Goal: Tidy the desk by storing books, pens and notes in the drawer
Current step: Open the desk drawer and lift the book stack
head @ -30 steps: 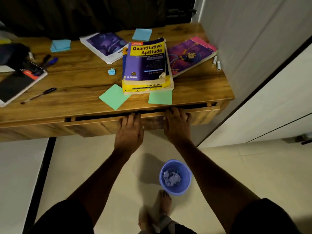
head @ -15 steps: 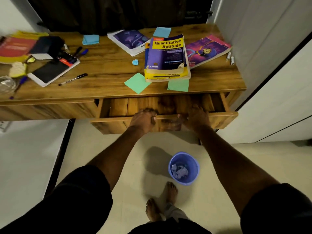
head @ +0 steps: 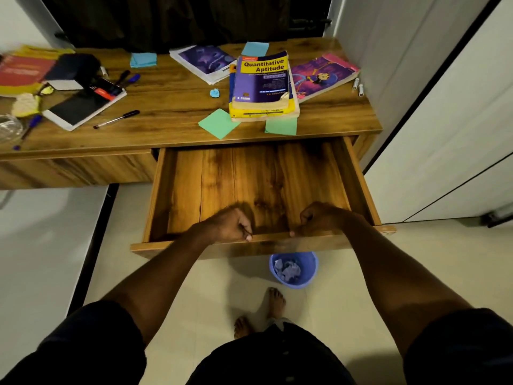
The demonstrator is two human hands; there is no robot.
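The wooden drawer (head: 177, 190) stands pulled far out from under the desk (head: 172, 107), and nothing lies in it. My left hand (head: 224, 225) and my right hand (head: 322, 218) both grip its front edge with curled fingers. On the desk a "Quantitative Aptitude" book (head: 261, 76) tops a yellow book, with a pink-and-purple book (head: 322, 76) to its right and another purple book (head: 202, 61) behind. Green notes (head: 218, 123) lie near the desk's front, blue notes (head: 143, 59) further back. A black pen (head: 116, 119) lies left of centre.
At the desk's left end sit a dark notebook (head: 80, 107), several pens, a red book (head: 22, 70) and a glass bowl (head: 8, 129). Two small markers (head: 358, 87) lie at the right edge. A blue bin (head: 294, 269) with crumpled paper stands on the floor under the drawer front.
Both hands have pulled the drawer from nearly closed to far out towards me. The view now takes in more of the desk's left end.
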